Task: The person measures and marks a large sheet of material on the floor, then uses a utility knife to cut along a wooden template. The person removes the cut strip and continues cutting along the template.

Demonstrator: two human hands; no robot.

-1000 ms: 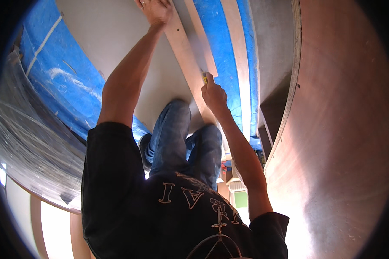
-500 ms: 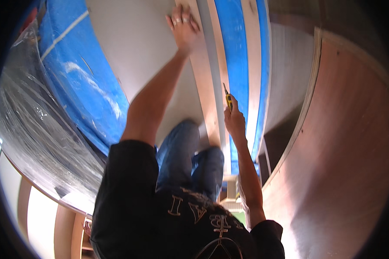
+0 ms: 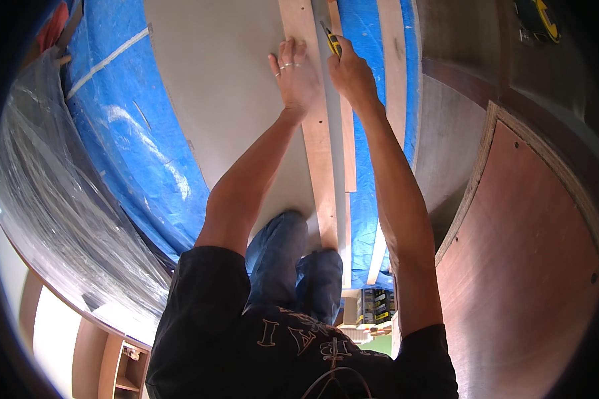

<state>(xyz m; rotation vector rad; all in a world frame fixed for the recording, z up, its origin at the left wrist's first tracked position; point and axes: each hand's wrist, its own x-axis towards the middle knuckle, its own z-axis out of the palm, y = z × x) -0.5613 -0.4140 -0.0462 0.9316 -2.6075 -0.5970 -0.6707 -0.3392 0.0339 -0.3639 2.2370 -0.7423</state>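
Note:
My left hand lies with its fingers stretched out on a long wooden strip, partly over its left edge. The strip rests lengthwise on a large grey sheet, whose narrow margin shows along the strip's right side. In my right hand is a yellow and black utility knife. Its blade points away from me, close to the strip's right edge; I cannot tell whether the tip touches the sheet. My jeans-covered legs are at the near end of the strip.
Blue tarpaulin spreads under the sheet, with more wooden strips at the right. Crumpled clear plastic lies at the left. A large reddish wooden panel stands close on my right. A yellow and black object is at the far right.
My right hand has moved forward with the utility knife, up beside the strip's right edge. My left hand stays on the strip, a little nearer in the picture. The view has shifted slightly.

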